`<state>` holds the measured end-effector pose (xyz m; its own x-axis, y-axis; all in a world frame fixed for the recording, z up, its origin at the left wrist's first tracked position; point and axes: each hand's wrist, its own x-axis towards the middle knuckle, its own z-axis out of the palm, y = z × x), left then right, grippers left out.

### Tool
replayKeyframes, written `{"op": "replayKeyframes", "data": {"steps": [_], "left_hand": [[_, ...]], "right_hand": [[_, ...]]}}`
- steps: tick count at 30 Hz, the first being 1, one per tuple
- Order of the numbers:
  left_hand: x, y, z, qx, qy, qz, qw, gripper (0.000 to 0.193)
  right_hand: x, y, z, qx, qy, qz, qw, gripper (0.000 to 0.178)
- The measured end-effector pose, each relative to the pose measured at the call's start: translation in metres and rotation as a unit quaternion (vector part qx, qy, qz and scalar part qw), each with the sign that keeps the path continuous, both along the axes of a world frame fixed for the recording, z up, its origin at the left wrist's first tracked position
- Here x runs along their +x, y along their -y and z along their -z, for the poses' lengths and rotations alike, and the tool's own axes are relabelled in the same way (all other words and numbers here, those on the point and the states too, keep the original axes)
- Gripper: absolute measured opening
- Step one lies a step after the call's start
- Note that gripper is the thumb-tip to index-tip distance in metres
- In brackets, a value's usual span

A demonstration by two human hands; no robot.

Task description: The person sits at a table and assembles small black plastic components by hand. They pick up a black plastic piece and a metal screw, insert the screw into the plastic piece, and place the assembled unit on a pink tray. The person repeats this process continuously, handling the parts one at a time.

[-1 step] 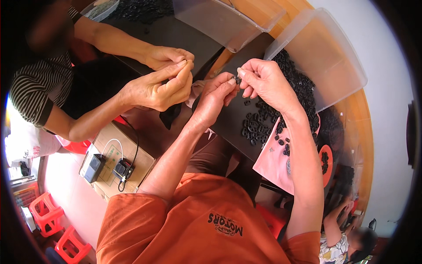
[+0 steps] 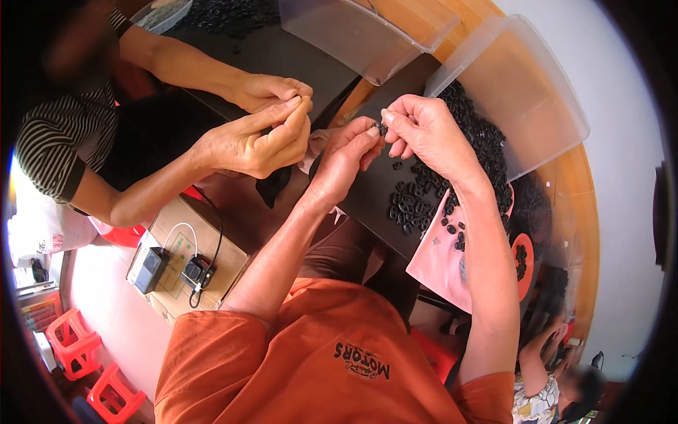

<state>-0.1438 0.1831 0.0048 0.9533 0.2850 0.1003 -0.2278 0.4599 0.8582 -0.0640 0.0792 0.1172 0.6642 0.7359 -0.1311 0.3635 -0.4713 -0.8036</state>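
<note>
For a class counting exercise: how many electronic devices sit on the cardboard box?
2. A dark, boxy device is at the left on the cardboard box; a black device is to its right. The left forearm may hide others.

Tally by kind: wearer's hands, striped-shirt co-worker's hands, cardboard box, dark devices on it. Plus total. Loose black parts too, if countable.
Wearer's hands: 2
Co-worker's hands: 2
Cardboard box: 1
Dark devices: 2
Total: 7
Loose black parts: too heaped to count, excluded.

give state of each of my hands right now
Left hand: closed, pinching a small black piece.
Right hand: closed, fingertips at that piece; how firmly it holds cannot be told.
</note>
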Motion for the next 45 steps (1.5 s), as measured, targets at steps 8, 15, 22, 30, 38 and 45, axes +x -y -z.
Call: {"op": "replayKeyframes", "data": {"steps": [8,15,22,30,38,45], "left_hand": [[-0.002,-0.001,0.0,-0.008,0.018,-0.007,1.0,0.023],[-0.004,-0.001,-0.001,0.009,0.012,-0.01,1.0,0.023],[-0.003,-0.001,0.002,-0.002,0.008,-0.006,1.0,0.021],[-0.003,-0.002,0.001,0.001,-0.001,0.001,1.0,0.02],[-0.005,0.0,0.003,-0.015,0.01,0.012,1.0,0.021],[-0.005,0.0,0.006,0.015,0.0,0.006,1.0,0.02]], "right_hand": [[-0.007,-0.007,-0.003,-0.021,0.026,0.014,0.999,0.023],[-0.008,-0.006,-0.002,-0.032,0.041,0.015,0.999,0.024],[-0.008,-0.006,-0.001,-0.036,0.041,0.018,0.998,0.024],[-0.007,-0.005,0.003,-0.028,0.028,0.013,0.999,0.023],[-0.006,-0.005,0.009,-0.036,0.041,0.019,0.998,0.023],[-0.007,-0.003,0.012,-0.042,0.044,0.011,0.998,0.025]]}}
